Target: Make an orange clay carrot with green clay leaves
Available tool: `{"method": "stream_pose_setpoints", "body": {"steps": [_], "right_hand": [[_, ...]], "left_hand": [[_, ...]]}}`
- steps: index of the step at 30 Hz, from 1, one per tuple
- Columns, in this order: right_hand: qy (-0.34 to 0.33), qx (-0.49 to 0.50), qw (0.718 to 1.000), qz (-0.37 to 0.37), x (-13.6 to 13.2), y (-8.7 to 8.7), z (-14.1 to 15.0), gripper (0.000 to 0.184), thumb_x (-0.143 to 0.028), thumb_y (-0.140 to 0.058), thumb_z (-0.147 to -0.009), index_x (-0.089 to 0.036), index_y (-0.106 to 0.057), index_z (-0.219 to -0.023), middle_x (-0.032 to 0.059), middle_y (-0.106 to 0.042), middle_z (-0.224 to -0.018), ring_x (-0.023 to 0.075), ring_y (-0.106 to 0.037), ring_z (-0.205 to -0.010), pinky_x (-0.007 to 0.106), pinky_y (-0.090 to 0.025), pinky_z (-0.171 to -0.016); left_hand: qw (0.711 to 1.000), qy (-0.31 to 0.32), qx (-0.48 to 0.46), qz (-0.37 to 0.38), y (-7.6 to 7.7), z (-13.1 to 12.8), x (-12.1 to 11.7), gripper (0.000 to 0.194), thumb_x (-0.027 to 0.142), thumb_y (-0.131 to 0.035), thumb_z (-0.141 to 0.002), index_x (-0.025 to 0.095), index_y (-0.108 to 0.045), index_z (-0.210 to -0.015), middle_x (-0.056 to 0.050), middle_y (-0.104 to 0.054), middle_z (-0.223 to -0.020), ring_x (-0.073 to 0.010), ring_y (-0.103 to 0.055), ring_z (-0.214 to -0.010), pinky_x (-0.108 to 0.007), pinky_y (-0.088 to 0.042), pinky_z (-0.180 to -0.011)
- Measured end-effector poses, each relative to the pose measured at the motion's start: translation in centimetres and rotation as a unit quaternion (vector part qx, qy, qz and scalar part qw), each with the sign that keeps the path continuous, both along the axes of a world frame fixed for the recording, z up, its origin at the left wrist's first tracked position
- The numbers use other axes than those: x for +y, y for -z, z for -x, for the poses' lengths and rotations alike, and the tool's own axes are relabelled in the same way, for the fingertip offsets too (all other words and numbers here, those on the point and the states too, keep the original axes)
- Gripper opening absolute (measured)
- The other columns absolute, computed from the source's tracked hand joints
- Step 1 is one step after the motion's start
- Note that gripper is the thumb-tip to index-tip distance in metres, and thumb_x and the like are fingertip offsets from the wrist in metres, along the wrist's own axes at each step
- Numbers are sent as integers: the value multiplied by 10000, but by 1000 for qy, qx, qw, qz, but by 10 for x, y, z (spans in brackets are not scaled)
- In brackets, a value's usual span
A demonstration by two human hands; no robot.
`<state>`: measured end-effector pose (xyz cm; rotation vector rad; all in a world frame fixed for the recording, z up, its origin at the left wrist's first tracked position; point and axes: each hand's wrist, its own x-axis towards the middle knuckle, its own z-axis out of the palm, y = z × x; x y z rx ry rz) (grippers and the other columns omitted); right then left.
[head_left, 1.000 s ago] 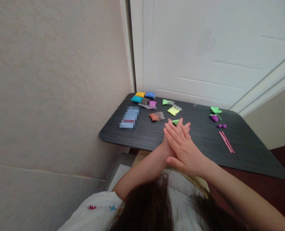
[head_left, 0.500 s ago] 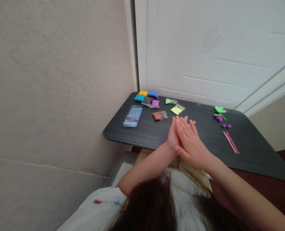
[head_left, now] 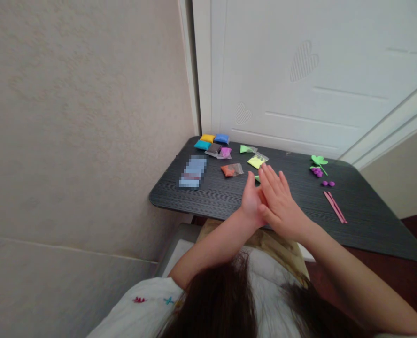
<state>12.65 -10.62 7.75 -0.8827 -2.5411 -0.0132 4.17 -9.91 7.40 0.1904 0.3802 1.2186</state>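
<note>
Over the near edge of the table, my left hand [head_left: 251,202] is turned palm up, fingers stretched and thumb side raised. My right hand [head_left: 281,206] lies flat across it, palm down. A small tip of light green modelling clay [head_left: 257,178] shows between the fingers of both hands; the rest of it is hidden by the palms. Just beyond the fingertips lies a bag of yellow clay [head_left: 256,162]. An opened bag of orange clay [head_left: 228,170] rests left of my hands, and a bag of green clay [head_left: 244,149] sits farther back.
On the dark table [head_left: 208,199], yellow-orange, blue, teal, dark and pink clay packs [head_left: 203,145] cluster at the back left, near a blurred-out flat object [head_left: 193,171]. At right are a green leaf shape [head_left: 319,160], purple clay balls [head_left: 316,172] and pink tools [head_left: 334,206]. A white door stands behind.
My right hand has shifted slightly over the left, and the hands have parted at the fingertips. A green clay tip now shows between them. The view has moved a little.
</note>
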Motion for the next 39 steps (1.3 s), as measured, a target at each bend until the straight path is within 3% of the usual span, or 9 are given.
{"method": "stream_pose_setpoints", "body": {"steps": [4,8,11,17,23,28,31,35,39], "right_hand": [[26,97,995,16,15,-17,-17,574,-462,-54,-863,-199,-17,-1371,57,-113,-1441,231,-137,-1310,483,-183,-1035],[121,224,967,2,25,-29,-14,493,-383,-117,-888,-211,-173,-1347,62,-254,-1393,208,-212,-1288,444,-216,-1036],[149,196,969,-18,22,-23,7,491,-395,-193,-876,-201,-236,-1326,87,-301,-1364,237,-229,-1275,490,-189,-1029],[139,171,975,-19,14,-3,36,464,-341,-197,-872,-214,-268,-1312,90,-315,-1352,252,-227,-1270,516,-174,-1015],[151,185,970,-36,27,-1,28,443,-312,-199,-868,-206,-328,-1277,109,-371,-1304,256,-288,-1234,524,-217,-990],[139,163,976,-28,19,1,32,411,-268,-244,-855,-200,-401,-1228,109,-395,-1285,247,-317,-1217,496,-237,-992],[153,169,973,-29,27,1,31,381,-283,-275,-851,-193,-459,-1173,115,-423,-1257,255,-344,-1194,500,-255,-977],[154,246,956,-31,38,-6,17,367,-318,-286,-857,-198,-477,-1146,113,-453,-1228,242,-386,-1161,490,-296,-952],[127,257,958,19,25,-1,-2,295,-359,-377,-833,-206,-570,-994,93,-521,-1135,223,-455,-1087,444,-349,-925]], "left_hand": [[995,46,-70,-52,2,4,-1,567,591,-234,-775,238,-491,-1136,-68,-494,-1227,-240,-402,-1182,-426,-346,-935],[996,39,-77,-33,5,3,-3,546,581,-256,-777,227,-492,-1119,-91,-502,-1208,-237,-418,-1166,-400,-381,-900],[994,28,-81,-62,8,-2,-3,541,572,-256,-783,222,-491,-1124,-63,-500,-1209,-234,-404,-1178,-388,-365,-925],[987,-63,-85,-120,19,-1,5,499,466,-175,-847,198,-510,-1101,-28,-490,-1210,-178,-359,-1215,-333,-343,-965],[994,-10,-85,-69,22,1,5,537,551,-295,-786,181,-499,-1117,-68,-523,-1171,-240,-393,-1187,-381,-357,-957],[990,-48,-107,-81,30,-2,8,401,448,-299,-826,214,-544,-1041,-22,-543,-1135,-187,-405,-1181,-336,-365,-957],[993,-19,-101,-50,33,0,8,445,496,-322,-798,203,-542,-1051,-39,-537,-1154,-220,-422,-1164,-362,-388,-924],[996,10,-88,-16,32,4,8,535,542,-286,-783,169,-534,-1076,-98,-523,-1174,-248,-449,-1133,-378,-421,-860],[996,-16,-88,-11,29,7,11,544,542,-262,-790,166,-543,-1065,-117,-503,-1197,-246,-476,-1104,-380,-433,-833]]}}
